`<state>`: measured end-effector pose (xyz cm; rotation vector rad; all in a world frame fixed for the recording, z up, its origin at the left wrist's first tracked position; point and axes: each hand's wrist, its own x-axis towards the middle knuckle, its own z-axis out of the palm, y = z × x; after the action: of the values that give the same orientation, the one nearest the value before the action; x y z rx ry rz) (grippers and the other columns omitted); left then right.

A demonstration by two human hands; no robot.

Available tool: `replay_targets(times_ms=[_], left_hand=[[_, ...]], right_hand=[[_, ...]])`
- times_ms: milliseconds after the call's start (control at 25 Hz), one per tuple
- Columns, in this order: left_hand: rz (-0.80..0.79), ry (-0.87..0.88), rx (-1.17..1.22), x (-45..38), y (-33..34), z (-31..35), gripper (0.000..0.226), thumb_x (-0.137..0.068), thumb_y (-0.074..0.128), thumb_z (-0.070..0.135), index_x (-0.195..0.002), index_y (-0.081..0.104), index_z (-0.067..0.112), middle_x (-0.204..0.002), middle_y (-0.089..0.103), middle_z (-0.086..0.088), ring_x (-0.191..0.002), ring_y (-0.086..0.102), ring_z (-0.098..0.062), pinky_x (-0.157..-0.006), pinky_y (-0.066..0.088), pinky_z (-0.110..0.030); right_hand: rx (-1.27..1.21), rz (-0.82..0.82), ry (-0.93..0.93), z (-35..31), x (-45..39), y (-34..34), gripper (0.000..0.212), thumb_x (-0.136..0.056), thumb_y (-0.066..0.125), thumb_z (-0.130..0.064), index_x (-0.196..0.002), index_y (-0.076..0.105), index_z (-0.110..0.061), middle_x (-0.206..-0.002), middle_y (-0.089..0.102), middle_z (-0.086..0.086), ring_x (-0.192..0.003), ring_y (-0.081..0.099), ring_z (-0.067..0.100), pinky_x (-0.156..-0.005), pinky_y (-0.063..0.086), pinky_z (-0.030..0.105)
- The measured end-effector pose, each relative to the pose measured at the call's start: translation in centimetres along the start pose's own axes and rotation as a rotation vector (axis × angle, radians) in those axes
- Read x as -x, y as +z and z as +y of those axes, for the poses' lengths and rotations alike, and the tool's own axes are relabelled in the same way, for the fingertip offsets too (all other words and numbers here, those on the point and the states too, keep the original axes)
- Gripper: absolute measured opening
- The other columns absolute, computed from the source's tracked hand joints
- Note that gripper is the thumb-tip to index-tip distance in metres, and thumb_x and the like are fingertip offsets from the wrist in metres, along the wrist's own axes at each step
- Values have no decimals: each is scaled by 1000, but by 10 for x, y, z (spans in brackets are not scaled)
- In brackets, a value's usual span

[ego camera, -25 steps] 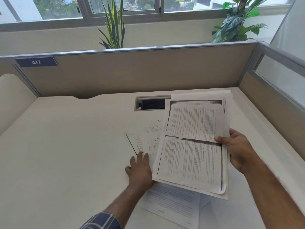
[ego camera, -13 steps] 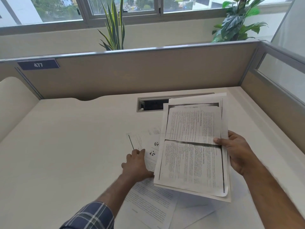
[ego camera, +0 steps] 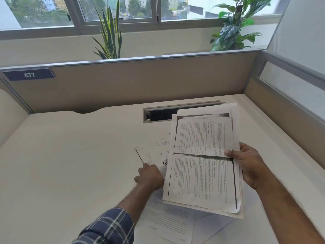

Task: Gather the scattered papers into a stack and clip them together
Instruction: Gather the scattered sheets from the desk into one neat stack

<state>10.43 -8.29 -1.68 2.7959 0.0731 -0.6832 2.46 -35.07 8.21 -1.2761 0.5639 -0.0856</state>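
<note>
View from the head camera. I see the right hand [ego camera: 250, 166] grasping a stack of printed papers [ego camera: 202, 162] by its right edge, thumb pressed across the top sheet, the stack held tilted above the counter [ego camera: 70, 164]. Using the stack as landmark: just left of it, the left hand [ego camera: 149, 176] is curled with fingertips on a loose sheet [ego camera: 154, 154] that lies flat on the counter and is partly hidden under the stack's left edge; whether it pinches the sheet I cannot tell. Below the stack, two further loose sheets [ego camera: 165, 221] lie on the counter, overlapped by its lower edge. Beyond the stack's far end, a cable slot [ego camera: 158, 114] opens in the counter, partly covered by the top corner. A plaid sleeve [ego camera: 109, 228] covers the left forearm.
</note>
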Motion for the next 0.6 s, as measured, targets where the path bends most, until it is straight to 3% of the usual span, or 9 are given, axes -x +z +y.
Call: replay_targets(times_ms=[120,200,280,480,600], left_hand=[[48,244,-4,-8,4,-13,86,-83,62,47,-154,20,23,-163,21,-1,-146,23,-30,-112,24,-55],[9,347,-30,-12,1,-22,97,-79,66,49,-156,13,26,-161,31,3,-149,20,-30,-111,23,-57],[47,404,-106,-14,-1,-25,99,-72,68,49,-154,17,27,-147,48,2,-142,31,-30,-102,29,-55],[169,472,-169,0,-7,-21,69,-86,55,41,-149,30,27,-131,59,-1,-122,49,-29,-98,33,-48],[181,406,-3,4,-3,-21,55,-84,60,36,-136,44,26,-121,67,-3,-110,62,-28,-89,45,-39]], right_hand=[[1,22,-14,5,14,6,32,-91,54,8,-120,63,-2,-111,71,20,-98,70,39,-74,62,44],[5,43,-21,9,24,10,32,-91,55,7,-120,63,-2,-111,72,20,-97,71,39,-73,62,44],[0,53,-23,13,32,11,31,-91,55,6,-120,63,-2,-111,71,21,-97,71,40,-72,63,43],[-18,59,-40,18,42,13,32,-92,54,7,-121,63,-3,-111,72,20,-98,70,39,-73,62,42],[-8,36,-43,13,38,10,31,-92,55,7,-121,62,-2,-112,71,21,-98,70,40,-73,62,43]])
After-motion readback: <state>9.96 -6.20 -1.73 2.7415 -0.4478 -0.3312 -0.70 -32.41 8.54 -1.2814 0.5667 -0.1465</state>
